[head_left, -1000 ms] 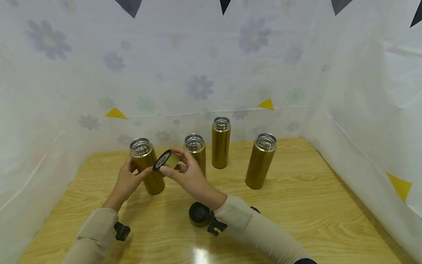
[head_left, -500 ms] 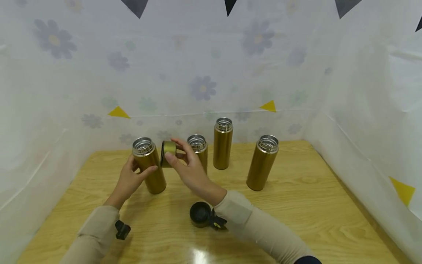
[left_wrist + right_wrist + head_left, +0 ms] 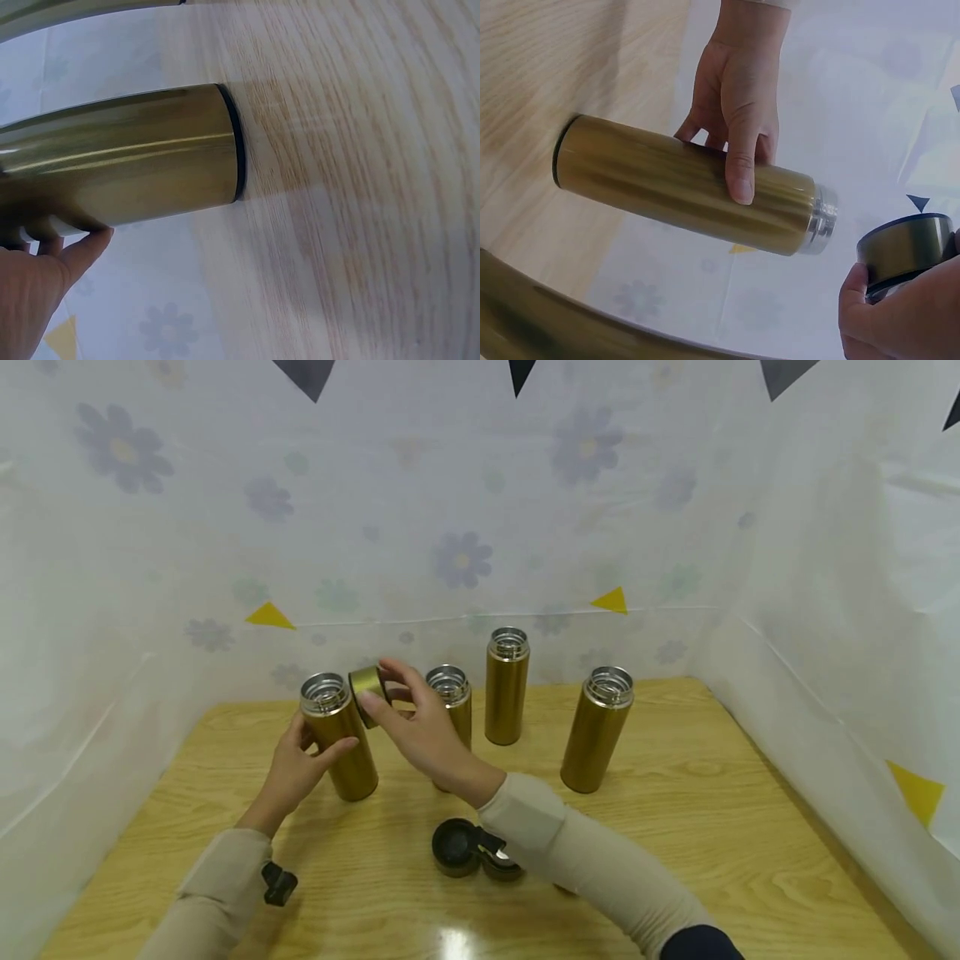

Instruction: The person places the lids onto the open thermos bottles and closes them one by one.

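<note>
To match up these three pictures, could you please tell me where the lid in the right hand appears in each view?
Head: left of centre, the lid in the right hand, beside the bottle's mouth.
Left wrist: not in it.
Right wrist: right side, below mid-height, the lid.
Shared landmark: that bottle, held by the left hand.

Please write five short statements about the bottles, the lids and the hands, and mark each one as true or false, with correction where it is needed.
1. The left hand grips the leftmost bottle. True.
2. The right hand holds a gold lid. True.
3. The gold lid sits on the leftmost bottle. False: the right wrist view shows a gap between them.
4. The rightmost bottle is closed by a lid. False: the rightmost bottle stands open.
5. A second lid lies on the table. True.
</note>
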Demonstrator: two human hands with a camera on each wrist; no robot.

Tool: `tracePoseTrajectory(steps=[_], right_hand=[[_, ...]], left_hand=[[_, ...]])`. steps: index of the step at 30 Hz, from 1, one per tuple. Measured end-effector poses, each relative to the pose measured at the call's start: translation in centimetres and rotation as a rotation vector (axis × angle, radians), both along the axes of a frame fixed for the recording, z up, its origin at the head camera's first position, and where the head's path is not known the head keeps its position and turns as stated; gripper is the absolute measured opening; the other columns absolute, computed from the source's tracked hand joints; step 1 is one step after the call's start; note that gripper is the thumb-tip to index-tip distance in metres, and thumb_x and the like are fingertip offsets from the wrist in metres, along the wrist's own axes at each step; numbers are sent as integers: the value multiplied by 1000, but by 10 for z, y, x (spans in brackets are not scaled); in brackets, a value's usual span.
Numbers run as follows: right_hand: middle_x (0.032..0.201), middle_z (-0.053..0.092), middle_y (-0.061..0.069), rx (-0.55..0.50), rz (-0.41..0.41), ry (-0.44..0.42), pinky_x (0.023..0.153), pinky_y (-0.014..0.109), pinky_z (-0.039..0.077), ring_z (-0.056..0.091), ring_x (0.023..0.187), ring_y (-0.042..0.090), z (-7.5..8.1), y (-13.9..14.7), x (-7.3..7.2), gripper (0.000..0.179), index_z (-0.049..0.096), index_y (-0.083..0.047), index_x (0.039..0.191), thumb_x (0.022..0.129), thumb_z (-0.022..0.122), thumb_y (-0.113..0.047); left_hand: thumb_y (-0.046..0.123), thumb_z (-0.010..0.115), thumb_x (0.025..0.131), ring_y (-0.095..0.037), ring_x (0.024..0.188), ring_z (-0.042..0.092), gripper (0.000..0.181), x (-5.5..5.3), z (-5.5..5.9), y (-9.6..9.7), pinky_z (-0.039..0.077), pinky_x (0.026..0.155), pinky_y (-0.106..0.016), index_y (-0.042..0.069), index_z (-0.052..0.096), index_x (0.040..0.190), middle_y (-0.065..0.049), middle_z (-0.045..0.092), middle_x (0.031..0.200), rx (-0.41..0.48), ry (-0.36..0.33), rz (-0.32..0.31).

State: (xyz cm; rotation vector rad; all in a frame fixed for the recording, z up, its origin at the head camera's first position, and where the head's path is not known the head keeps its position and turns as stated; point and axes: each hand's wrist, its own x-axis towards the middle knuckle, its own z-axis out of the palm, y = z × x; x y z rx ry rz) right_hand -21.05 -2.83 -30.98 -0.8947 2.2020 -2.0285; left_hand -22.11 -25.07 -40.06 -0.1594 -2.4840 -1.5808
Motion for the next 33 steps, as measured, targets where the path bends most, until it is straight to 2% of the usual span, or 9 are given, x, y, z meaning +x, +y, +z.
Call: tracePoseTrajectory(steps=[5,13,17,23,28,33], right_hand=[[140,46,4,42,-24,35,94,26,49,47,125,19,9,-4,0,51,41,-17,145,98,56,-28],[144,43,5,141,-62,212,91,24,49,50,120,16,8,-12,-9,54,41,-17,146,97,58,-31],[147,41,6,221,-81,316,96,26,47,47,126,16,8,-14,-15,53,40,-14,146,98,56,-31],[151,37,8,309,-68,470,109,36,37,36,136,24,6,-19,-25,51,39,-7,146,100,53,-26],[151,35,9,387,-74,501,110,38,36,36,135,27,3,-22,-31,52,37,-7,147,101,51,-26],[152,35,11,476,-75,540,111,38,33,35,136,28,9,-26,-34,53,36,-8,148,100,51,-26]], left_hand=[[31,72,87,-38,129,43,83,0,0,0,38,100,-64,16,23,152,-19,45,141,4,5,1],[29,71,88,-38,128,44,81,-1,-2,-1,39,100,-64,16,23,152,-18,45,140,13,30,-14],[28,71,89,-38,129,43,81,0,-2,-1,38,99,-65,17,22,152,-18,44,142,14,36,-23],[27,70,89,-39,129,43,80,-1,0,-1,39,99,-64,19,22,153,-19,43,142,9,43,-22],[27,70,89,-39,129,43,80,-1,0,-1,40,99,-63,19,22,152,-19,43,142,6,40,-20],[27,70,89,-38,127,44,80,0,0,-1,41,98,-63,20,22,152,-17,43,141,8,49,-34]])
